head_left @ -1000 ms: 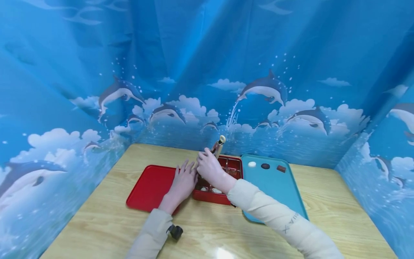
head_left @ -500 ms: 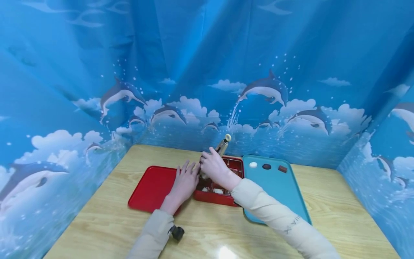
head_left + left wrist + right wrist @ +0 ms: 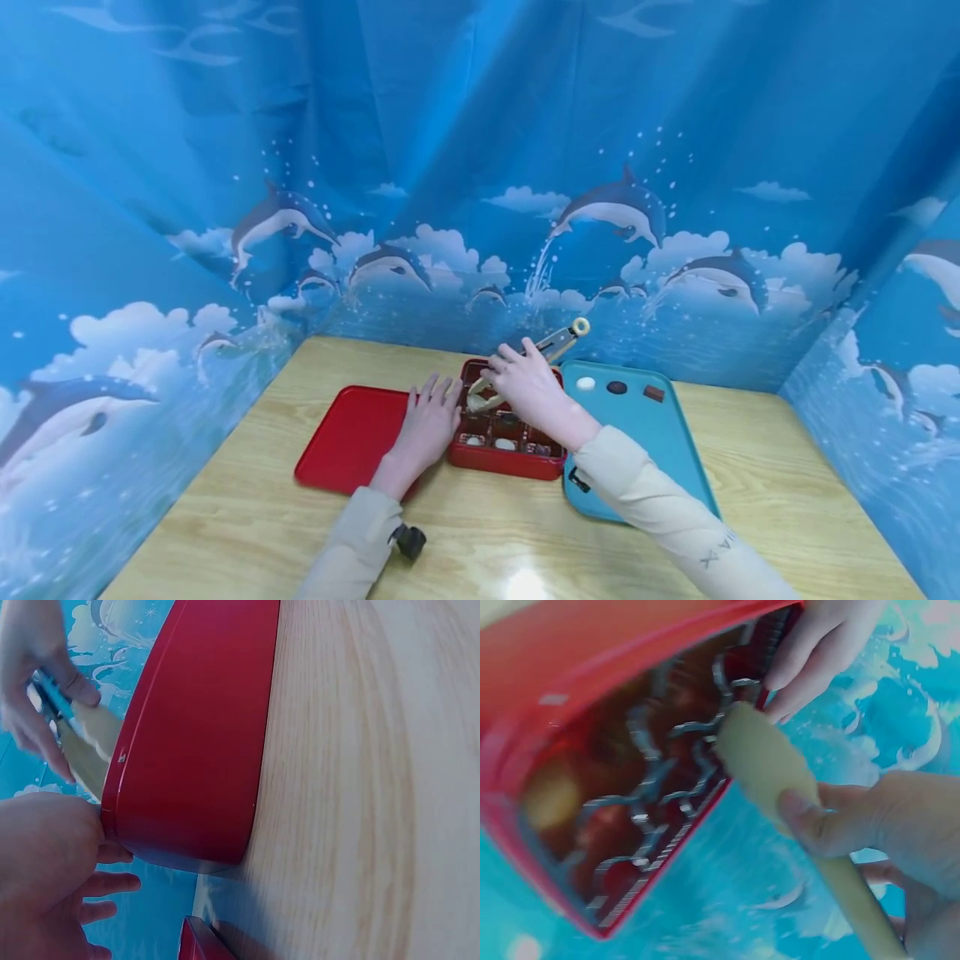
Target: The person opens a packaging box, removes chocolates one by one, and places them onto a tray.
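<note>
My right hand (image 3: 534,390) grips a pair of tongs (image 3: 558,342) with metal arms and cream tips. The tips hang over the left part of a red box (image 3: 504,463), whose dark insert is split into compartments. White pieces (image 3: 505,444) lie in its front row. In the right wrist view the tongs' broad tip (image 3: 765,757) is near the compartments; whether anything is between the tips cannot be seen. With fingers stretched out, my left hand (image 3: 423,425) rests at the box's left side, and the left wrist view has it touching the box's rim.
Right of the box lies a blue tray (image 3: 648,454) with a white round piece (image 3: 585,383), a dark round piece (image 3: 617,387) and a brown rectangular piece (image 3: 654,392). A flat red lid-like tray (image 3: 351,437) lies left. A dolphin-print curtain (image 3: 465,208) hangs behind the table.
My right hand has moved to the right and tilted the tongs over, so their ring end is farther right and more of the box shows. My left hand stays put.
</note>
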